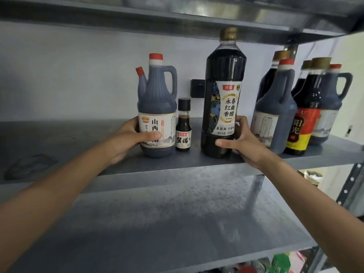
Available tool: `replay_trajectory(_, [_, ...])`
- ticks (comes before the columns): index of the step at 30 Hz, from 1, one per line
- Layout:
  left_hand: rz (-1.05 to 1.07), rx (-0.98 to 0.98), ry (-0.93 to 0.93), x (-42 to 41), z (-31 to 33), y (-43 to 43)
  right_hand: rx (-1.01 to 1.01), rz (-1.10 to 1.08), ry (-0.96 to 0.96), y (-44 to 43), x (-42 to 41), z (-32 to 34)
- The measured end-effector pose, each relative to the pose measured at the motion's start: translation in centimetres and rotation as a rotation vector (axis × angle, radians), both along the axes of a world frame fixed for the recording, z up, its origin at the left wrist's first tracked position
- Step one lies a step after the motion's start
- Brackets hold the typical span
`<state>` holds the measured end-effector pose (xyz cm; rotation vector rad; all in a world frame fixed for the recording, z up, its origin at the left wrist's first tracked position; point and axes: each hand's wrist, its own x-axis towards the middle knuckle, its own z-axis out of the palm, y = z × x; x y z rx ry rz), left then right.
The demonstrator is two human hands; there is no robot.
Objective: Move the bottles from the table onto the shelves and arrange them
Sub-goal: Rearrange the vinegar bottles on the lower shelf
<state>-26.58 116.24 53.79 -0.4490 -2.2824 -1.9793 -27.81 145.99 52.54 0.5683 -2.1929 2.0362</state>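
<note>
Bottles are being arranged on the grey middle shelf [59, 138]; the table is not appearing in view. The small black-capped vinegar bottle [183, 125] is serving as the reference point.

Nearest the camera, both forearms are reaching up over the bare lower shelf [177, 223], which is lying below and in front of the small bottle.

The left hand [130, 138] is gripping the jug-shaped vinegar bottle [157, 107] immediately left of the small bottle. Its thumb is lying across the label and its fingers are passing round the far side. Whether jug and small bottle are touching cannot be told.

The right hand [242, 142] is clamping the tall gold-capped vinegar bottle [224, 85] low on its body, just right of the small bottle and apart from it.

Both bases are appearing to sit on the board. The low grips are judged to be steadying the containers while they are being set into a row. Labels are facing outward, which is suggesting display order.

Farther right of the small bottle, a handled jug [275, 115], a red-and-yellow-labelled bottle [301, 123] and others are standing packed together, some behind others.

Behind the small bottle, a black wall socket [198, 88] is showing on the pale wall. Above, the upper shelf [157, 18] is leaving little clearance over the tall bottle's cap.
</note>
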Motion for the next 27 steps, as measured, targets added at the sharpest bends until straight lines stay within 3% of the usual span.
replay_trajectory(5, [0.131,-0.176,0.017,1.2,-1.0,0.9,0.000,0.103,-0.030,0.6,-0.2,-0.1])
replay_trajectory(20, [0.329,-0.234,-0.032,3.8,-0.5,3.6,0.129,0.110,0.006,0.5,-1.5,-0.4])
replay_trajectory(22, [0.499,-0.347,0.001,4.4,-1.4,4.4,0.219,0.038,0.075,0.6,-0.7,-0.6])
replay_trajectory(25, [0.977,-0.676,0.070,6.1,-4.6,7.0,0.525,-0.122,0.200,2.0,1.1,-1.9])
replay_trajectory(27, [1.112,-0.767,0.226,7.4,-7.4,9.7,0.720,-0.238,0.310,4.1,2.8,-3.5])
